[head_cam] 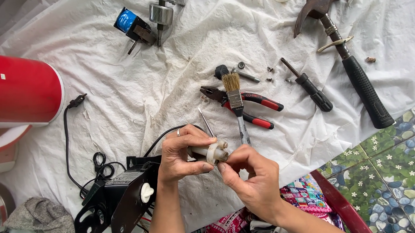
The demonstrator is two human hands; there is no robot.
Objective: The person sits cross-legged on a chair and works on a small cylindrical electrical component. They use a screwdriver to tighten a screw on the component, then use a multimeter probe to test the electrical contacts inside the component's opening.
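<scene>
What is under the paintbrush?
The paintbrush lies across red-handled pliers, which rest on the white cloth. The middle of the pliers is covered by the brush, so their joint cannot be seen.

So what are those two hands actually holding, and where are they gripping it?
The left hand wraps around the body of a small whitish cylindrical part. The right hand pinches its ridged end with fingertips.

The left hand (183,155) and right hand (248,176) grip a white plastic part (212,152) above a white cloth (135,87), near a brush (235,98) and pliers (245,105).
</scene>
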